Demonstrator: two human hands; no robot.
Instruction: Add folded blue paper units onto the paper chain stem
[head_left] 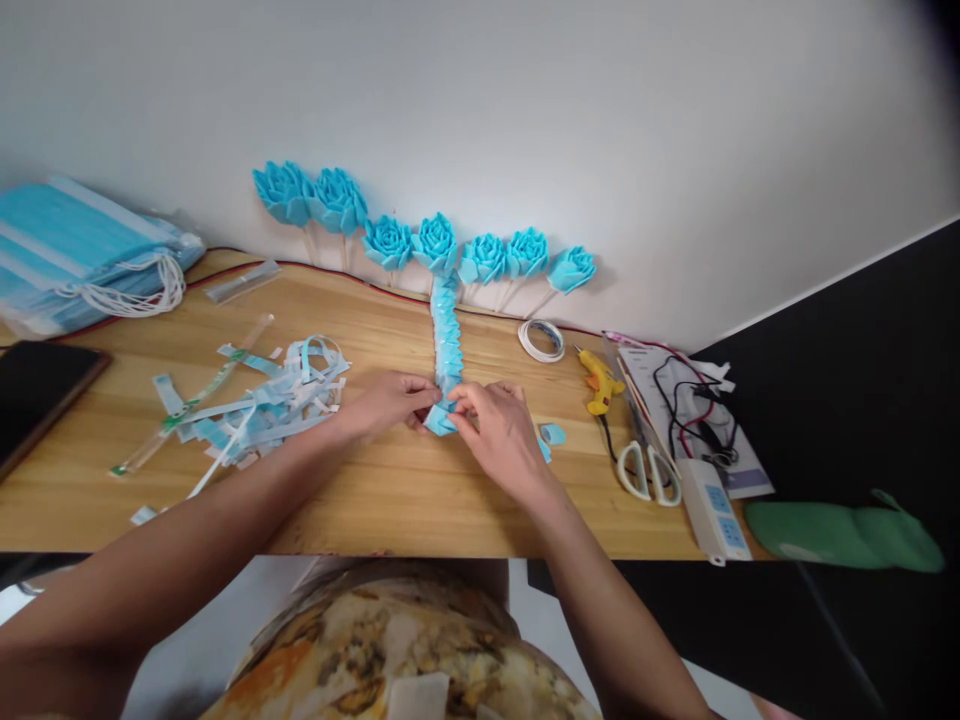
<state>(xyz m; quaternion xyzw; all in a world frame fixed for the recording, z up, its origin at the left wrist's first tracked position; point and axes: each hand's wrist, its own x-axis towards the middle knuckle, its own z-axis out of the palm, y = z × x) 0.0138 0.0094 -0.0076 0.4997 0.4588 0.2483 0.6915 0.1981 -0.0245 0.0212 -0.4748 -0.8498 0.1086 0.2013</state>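
Note:
A long strip of blue folded petals (448, 330) lies on the table, running from the wall side toward me. Both hands work at its near end. My left hand (397, 400) pinches the left edge of the strip, fingertips closed. From the right, my right hand (495, 420) grips the same end between thumb and fingers. My fingers partly cover that end. Two small blue cut pieces (553, 434) lie just right of my right hand. Beyond the strip, several blue fabric-like flowers (435, 243) on thin sticks lean against the wall.
Blue and white scraps (262, 410) and a clear ruler (199, 395) are at left, with a phone (45, 395) and bagged face masks (82, 250). At right are a tape roll (541, 341), yellow glue gun (598, 382), scissors (649, 474), power strip (712, 508) and green pouch (840, 534).

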